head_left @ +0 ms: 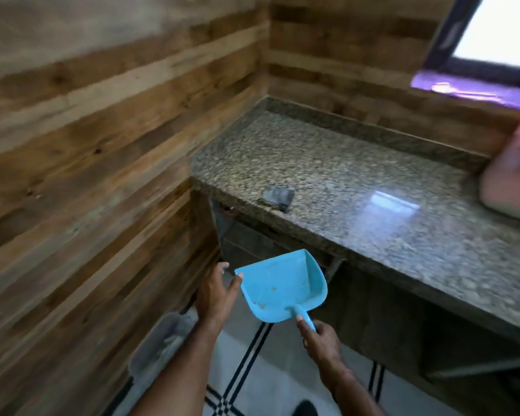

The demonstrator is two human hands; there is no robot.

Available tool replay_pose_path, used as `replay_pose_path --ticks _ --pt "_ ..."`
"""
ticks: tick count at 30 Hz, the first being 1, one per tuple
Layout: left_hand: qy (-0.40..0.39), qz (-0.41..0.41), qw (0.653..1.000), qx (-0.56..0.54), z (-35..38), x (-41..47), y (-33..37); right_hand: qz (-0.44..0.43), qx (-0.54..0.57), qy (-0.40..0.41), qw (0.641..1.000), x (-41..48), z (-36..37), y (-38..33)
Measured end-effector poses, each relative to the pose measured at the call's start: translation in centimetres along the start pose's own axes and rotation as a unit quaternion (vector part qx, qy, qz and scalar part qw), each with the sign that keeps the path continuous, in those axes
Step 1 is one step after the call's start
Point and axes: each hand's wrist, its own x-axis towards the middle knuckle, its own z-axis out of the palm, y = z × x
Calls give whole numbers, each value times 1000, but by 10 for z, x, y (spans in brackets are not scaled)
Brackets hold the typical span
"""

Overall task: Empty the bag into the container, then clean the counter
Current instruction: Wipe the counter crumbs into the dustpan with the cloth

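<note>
1. The right hand (pixel 321 340) holds the handle of a blue dustpan (pixel 282 288); its grip is pressed together around the handle.
2. The left hand (pixel 215 295) is spread, with one fingertip touching the pan's left edge.
3. The dustpan is in the air below the front edge of the granite surface (pixel 357 187) and carries a few small crumbs.
4. A dark small object (pixel 278 197) (too blurred to name) lies near the surface's front edge.
5. A clear plastic container (pixel 159 346) stands on the floor by the wooden wall (pixel 102 130).
6. A pink bag (pixel 514 172) rests at the right side of the surface.
</note>
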Motion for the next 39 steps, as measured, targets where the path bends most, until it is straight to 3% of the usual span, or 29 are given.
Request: replay_pose_path --ticks 14,21,26,31,39 --pt "-82 66 993 59 127 50 101 90 112 69 987 40 -84 50" --pt "-27 97 990 102 147 134 136 104 99 87 986 69 -76 37" --pt "13 69 980 187 157 230 143 123 83 97 984 91 -52 29" --pt "-34 65 963 259 168 293 143 142 71 102 982 107 -26 24" --pt "-79 213 935 274 185 294 140 169 102 113 974 113 -1 8"
